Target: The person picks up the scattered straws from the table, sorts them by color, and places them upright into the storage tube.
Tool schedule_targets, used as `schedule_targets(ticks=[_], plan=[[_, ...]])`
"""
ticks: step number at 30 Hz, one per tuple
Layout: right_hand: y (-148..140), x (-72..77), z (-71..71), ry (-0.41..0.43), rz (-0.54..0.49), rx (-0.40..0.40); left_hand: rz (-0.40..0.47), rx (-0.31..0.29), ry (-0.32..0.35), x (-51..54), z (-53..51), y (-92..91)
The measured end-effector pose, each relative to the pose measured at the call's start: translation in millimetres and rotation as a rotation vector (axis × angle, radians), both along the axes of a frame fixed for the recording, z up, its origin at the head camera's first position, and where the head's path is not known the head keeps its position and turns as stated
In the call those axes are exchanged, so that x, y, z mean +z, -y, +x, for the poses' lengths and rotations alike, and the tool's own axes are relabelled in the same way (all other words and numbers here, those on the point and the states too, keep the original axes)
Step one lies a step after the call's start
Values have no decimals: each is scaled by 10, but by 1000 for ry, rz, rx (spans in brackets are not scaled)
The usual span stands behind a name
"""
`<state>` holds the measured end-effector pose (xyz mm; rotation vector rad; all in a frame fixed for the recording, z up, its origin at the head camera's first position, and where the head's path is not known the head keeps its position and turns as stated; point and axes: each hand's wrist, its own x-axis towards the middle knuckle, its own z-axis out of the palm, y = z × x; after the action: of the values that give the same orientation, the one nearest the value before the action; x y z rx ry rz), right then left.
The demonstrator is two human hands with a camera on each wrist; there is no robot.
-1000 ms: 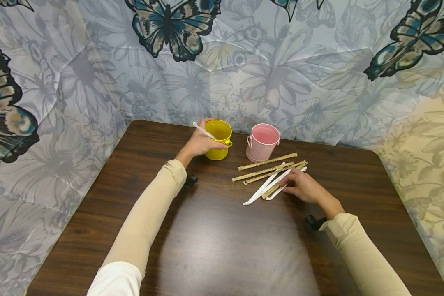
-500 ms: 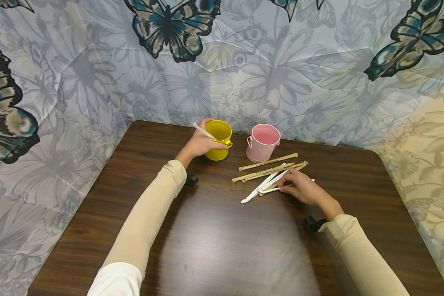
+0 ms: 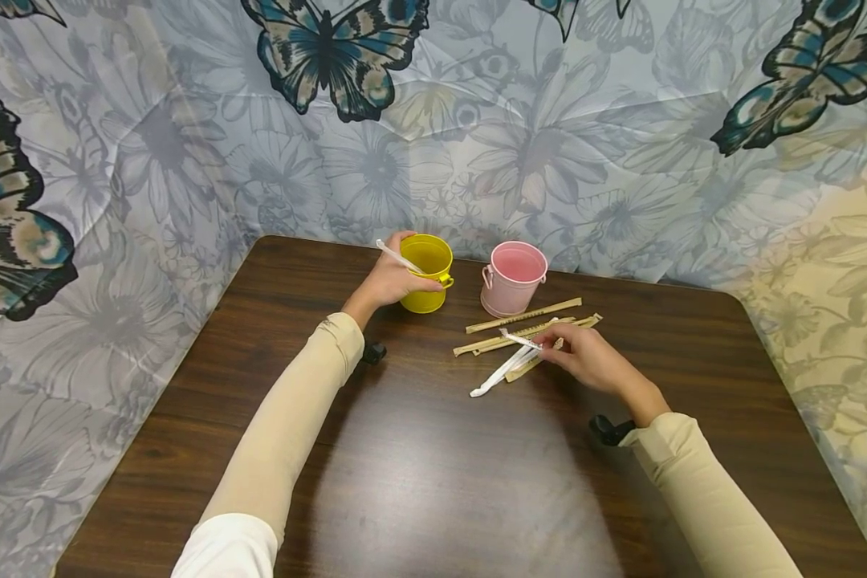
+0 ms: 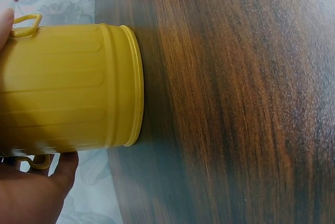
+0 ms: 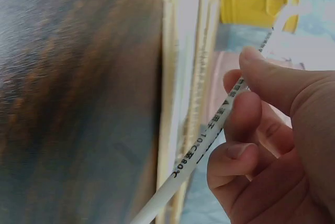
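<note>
My left hand (image 3: 392, 279) grips the small yellow bucket (image 3: 425, 302), thumb across its near side. In the left wrist view the bucket (image 4: 68, 88) appears sideways, base on the table. One white wrapped straw (image 3: 399, 255) leans in the bucket, its end sticking out over the hand. Thumb and fingers of my right hand (image 3: 588, 357) pinch another white wrapped straw (image 3: 520, 340), raised above the pile. Dark print runs along this straw (image 5: 201, 145) in the right wrist view. Below it lie white wrapped straws (image 3: 497, 379) and several brown paper-wrapped straws (image 3: 523, 315), partly hidden by the hand.
A pink bucket (image 3: 513, 289) with side handles stands right of the yellow one, just behind the straws. The dark wooden table (image 3: 433, 482) ends at the back against a butterfly-print cloth (image 3: 376, 177).
My right hand has picked a white wrapped straw off the pile, lifted it and turned its free end toward the buckets. The left hand and yellow bucket have stayed put.
</note>
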<state>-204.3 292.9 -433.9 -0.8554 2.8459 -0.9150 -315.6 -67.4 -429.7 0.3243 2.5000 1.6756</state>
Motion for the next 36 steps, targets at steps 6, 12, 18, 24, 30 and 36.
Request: schedule_targets(ticks=[6,12,18,24,30,36], plan=[[99,218,-29,36,-14,-22,7,-9,17,-7,5,-6],[305,541,-137,25,-35,-37,6,1,11,-3,0,7],[560,805,-226,2,-65,-51,8,2,12,-42,5,10],[802,1000,-359,-5,-138,-56,1,5,5,-65,-11,13],[1027,1173,-447,-9,-216,-72,6,-10,6,-43,-17,-2],[1198,1326,-562,-29,-305,-59,42,-9,9,-10,-13,-3]])
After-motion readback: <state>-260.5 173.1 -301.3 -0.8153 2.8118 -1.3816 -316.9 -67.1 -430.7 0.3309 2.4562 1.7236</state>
